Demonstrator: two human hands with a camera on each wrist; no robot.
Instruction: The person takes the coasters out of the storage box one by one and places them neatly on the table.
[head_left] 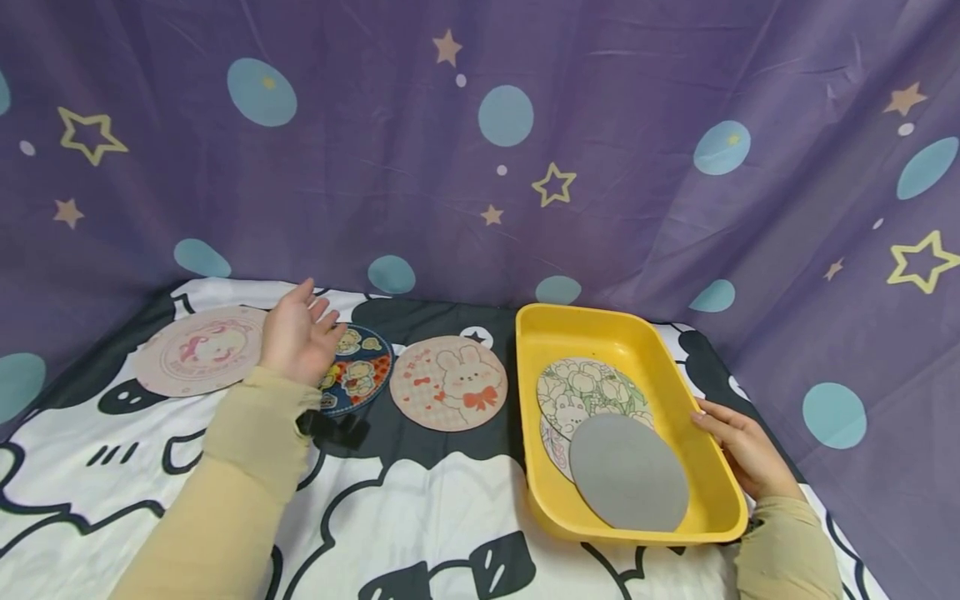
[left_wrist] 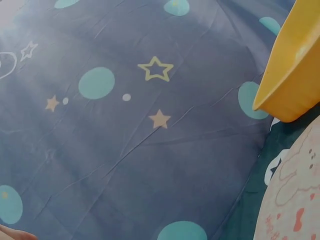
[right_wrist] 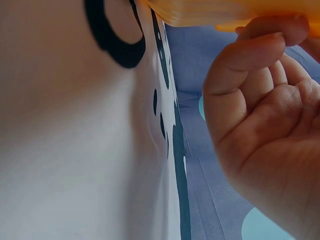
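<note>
Your right hand (head_left: 750, 450) grips the yellow rectangular plastic tray (head_left: 600, 337), right of the pink round rabbit-printed mat (head_left: 447, 385); probably stiff and light, it suits this rim hold. Your left hand (head_left: 300, 337), fingers relaxed, holds nothing.

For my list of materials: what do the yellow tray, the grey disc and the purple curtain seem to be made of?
Yellow tray: probably plastic, smooth and slightly glossy, judging by soft highlights and rounded, moulded-looking corners.
Grey disc: perhaps rubber or foam, matt, evenly coloured, without highlights; the look leaves this open.
Purple curtain: likely thin fabric with faint sheen, showing folds and creases.
</note>
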